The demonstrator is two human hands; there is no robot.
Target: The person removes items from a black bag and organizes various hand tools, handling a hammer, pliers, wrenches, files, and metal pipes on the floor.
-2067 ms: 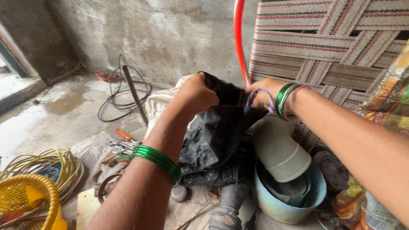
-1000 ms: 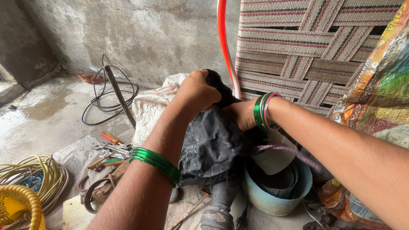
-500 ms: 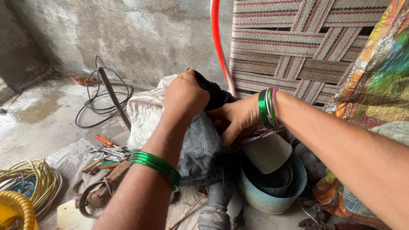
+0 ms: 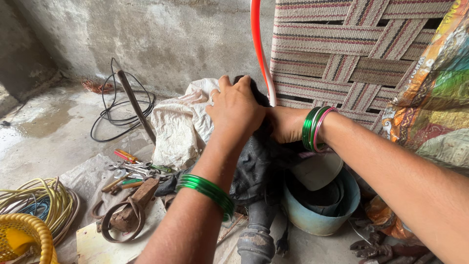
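Down on the concrete floor (image 4: 44, 132), the person's left hand (image 4: 235, 108) is curled over the top of a crumpled black plastic sheet (image 4: 254, 164), fingers closed on its upper edge. The right hand (image 4: 284, 124) is tucked just behind and to the right of the left one, pressed into the same black bundle; its fingers are hidden, so I cannot tell whether they are gripping or only pushing. The black sheet hangs beneath both hands, draped over a dark cast-iron pipe piece (image 4: 256, 234) and against a pale blue plastic tub (image 4: 322, 215).

What could go wrong, as I judge it: a pull on the sheet may drag the tub over, since the sheet lies against its rim, and the cream bucket (image 4: 317, 171) nested inside could tip out. The sheet might also snag on the pipe below the left wrist and tear. The loose tools lie close to the left forearm, where an elbow could scatter them.

Counting: two hands; one black sheet; one dirty white cloth sack (image 4: 178, 124) just left of the left hand; one blue tub with one cream bucket in it; one pipe piece; one striped woven cot (image 4: 351, 54) behind the hands with one orange tube (image 4: 259, 49) along it; one coil of black cable (image 4: 124, 107) far to the left; one coil of yellow wire (image 4: 34, 203); one yellow basket (image 4: 24, 239). The spanners and screwdrivers (image 4: 132, 171) overlap, so their number is unclear.
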